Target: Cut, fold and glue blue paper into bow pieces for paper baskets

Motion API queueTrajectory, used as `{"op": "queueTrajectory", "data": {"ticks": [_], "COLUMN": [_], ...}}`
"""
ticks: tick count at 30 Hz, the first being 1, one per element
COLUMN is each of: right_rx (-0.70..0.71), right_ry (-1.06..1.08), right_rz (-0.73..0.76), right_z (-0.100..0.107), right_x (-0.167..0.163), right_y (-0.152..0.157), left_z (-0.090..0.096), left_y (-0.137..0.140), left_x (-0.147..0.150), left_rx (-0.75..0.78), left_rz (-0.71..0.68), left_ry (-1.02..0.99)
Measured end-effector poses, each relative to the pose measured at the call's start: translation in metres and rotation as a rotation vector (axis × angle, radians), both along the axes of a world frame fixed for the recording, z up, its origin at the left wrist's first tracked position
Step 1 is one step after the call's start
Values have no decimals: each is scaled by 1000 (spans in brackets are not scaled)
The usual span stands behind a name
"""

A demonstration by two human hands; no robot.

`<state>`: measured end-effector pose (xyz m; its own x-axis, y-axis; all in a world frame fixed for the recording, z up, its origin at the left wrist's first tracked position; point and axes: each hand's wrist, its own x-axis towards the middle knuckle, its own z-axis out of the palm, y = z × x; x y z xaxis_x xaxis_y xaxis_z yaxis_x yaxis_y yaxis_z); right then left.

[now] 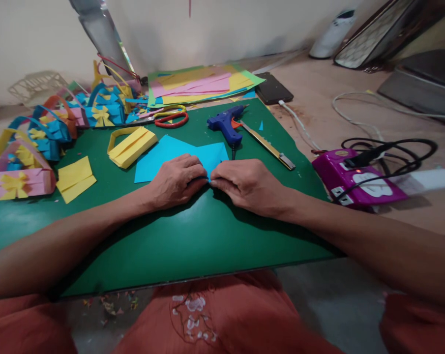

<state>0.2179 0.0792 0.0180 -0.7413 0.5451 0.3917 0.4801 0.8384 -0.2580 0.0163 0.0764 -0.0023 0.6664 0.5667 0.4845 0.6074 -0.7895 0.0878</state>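
Note:
A sheet of blue paper [163,155] lies on the green board [192,246], partly covered by my hands. My left hand [180,181] pinches its near edge between thumb and fingers. Right beside it, my right hand [246,186] grips the same edge, so the fingertips of both hands almost meet. A raised flap shows in the paper behind the right hand. The exact fold under my fingers is hidden. Just past the paper is a yellow folded paper basket [133,146] with a handle.
Several finished paper baskets [23,179] stand at the left, near a yellow paper piece [76,179]. Farther back are scissors [170,118], a blue glue gun [227,124], a cutter knife [270,145] and stacked coloured paper [200,83]. A phone [274,88] and purple power box [355,179] sit right.

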Motion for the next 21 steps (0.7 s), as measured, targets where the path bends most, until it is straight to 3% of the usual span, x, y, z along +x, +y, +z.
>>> {"op": "queueTrajectory", "data": {"ticks": [4,10,21], "right_rx": [-54,-68,-95], "right_ry": [173,182,153], "right_rz": [-76,-93,-113], "right_z": [2,4,4], "right_x": [0,1,3], "right_y": [0,0,1], "left_z": [1,0,-6], "left_y": [-1,-1,-1], "left_x": [0,-1,0], "left_rx": [-38,-26,177], "left_rz": [24,41,155], "left_ry": [-47,0,32]}}
